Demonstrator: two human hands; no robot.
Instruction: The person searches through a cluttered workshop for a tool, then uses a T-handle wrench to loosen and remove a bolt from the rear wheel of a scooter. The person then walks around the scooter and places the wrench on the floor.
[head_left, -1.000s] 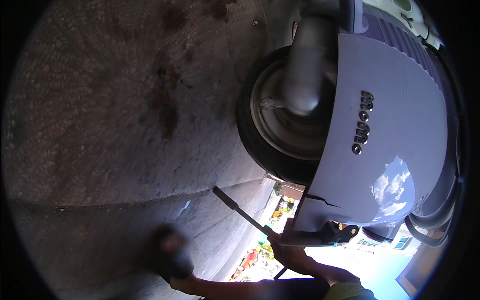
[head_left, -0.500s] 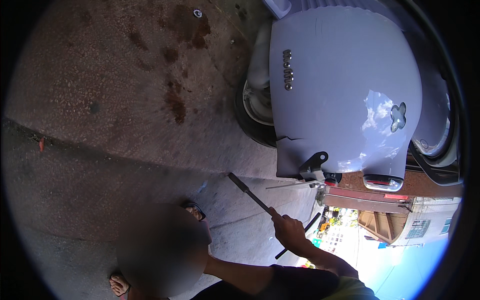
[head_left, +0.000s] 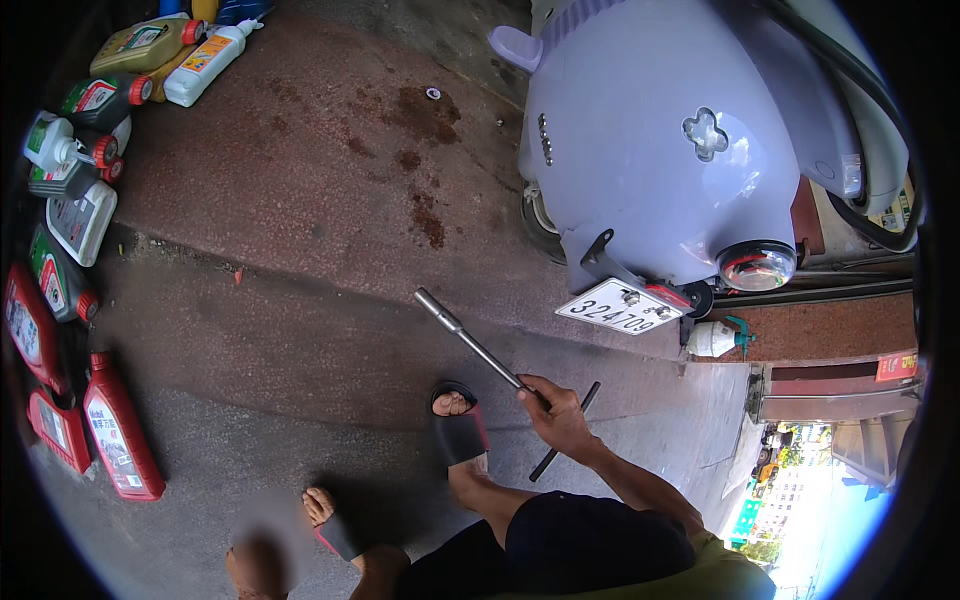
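Observation:
My right hand [head_left: 557, 418] is wrapped round the shaft of a T-handle socket wrench [head_left: 488, 354]. Its socket end points up and left, away from me, and the dark crossbar shows beyond my wrist. Held in the air, the wrench lies apart from the pale lilac scooter [head_left: 650, 150] at the upper right. A white licence plate [head_left: 622, 306] hangs from a dark bracket on the scooter and is the nearest part to my hand. At the lower edge, a smeared skin-coloured shape [head_left: 258, 565] may be my left hand; its fingers cannot be made out.
Oil bottles in red [head_left: 118, 430], green and grey stand along the left, with a white bottle [head_left: 212, 62] farther up. Dark stains and a small round cap [head_left: 432, 93] mark the paving. A white spray bottle [head_left: 712, 339] stands by the wall. My sandalled feet [head_left: 455, 405] are below.
The view has swung, bringing the oil bottles in at the left and showing the plate's face. My right hand keeps its hold on the wrench. A large blurred patch no longer covers the lower left.

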